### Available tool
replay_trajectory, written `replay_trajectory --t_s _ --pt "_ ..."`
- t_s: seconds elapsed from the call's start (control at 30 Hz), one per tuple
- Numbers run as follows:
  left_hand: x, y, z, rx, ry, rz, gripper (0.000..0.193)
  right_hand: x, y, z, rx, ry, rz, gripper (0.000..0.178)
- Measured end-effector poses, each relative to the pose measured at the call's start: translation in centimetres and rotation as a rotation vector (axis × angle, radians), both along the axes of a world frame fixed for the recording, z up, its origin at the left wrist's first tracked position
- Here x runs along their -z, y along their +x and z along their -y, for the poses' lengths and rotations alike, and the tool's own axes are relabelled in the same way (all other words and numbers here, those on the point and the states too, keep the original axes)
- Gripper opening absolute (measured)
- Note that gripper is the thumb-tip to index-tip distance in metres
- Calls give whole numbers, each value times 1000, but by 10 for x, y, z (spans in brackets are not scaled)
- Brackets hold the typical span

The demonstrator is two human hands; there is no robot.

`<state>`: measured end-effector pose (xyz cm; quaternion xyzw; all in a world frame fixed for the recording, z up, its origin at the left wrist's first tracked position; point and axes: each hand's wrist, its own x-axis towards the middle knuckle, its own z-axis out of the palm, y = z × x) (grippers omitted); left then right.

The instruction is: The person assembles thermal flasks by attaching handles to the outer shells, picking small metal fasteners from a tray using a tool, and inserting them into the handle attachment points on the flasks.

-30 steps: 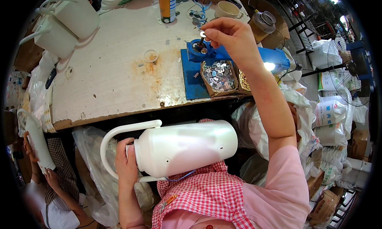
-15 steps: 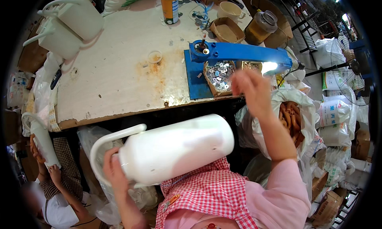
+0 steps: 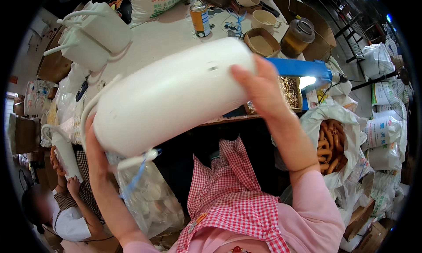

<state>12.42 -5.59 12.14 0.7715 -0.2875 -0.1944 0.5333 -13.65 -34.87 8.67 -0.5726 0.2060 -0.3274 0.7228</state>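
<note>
A long white plastic jug (image 3: 176, 94) with a curved handle is held slantwise in front of me, over the near edge of the table. My right hand (image 3: 261, 88) grips its right end, with the thumb across the near side. At the other end my left hand (image 3: 91, 134) supports it by the handle; most of its fingers are hidden behind the body. A short white piece with a blue strip (image 3: 136, 176) hangs below that end. Behind the jug, a blue metal arm (image 3: 299, 68) with a lit lamp is partly covered.
Beside the lamp sits a box of small gold-coloured parts (image 3: 289, 94). At right stands a bag of brown curved handles (image 3: 332, 147). Similar white jugs (image 3: 103, 29), a spray can (image 3: 200, 20) and a jar (image 3: 299, 36) stand on the table (image 3: 145, 61). A co-worker (image 3: 74, 209) holds another jug.
The jug has been raised from my lap to above the table edge and turned over. My right hand has left the small-parts boxes and taken hold of its right end.
</note>
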Motion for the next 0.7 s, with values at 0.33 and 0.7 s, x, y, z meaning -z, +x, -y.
replay_trajectory --t_s 0.33,0.7 --pt "50 -33 170 302 -47 52 45 10 -102 97 210 -11 -105 47" --pt "69 -59 189 312 -4 -17 41 20 -125 118 275 -38 -175 49"
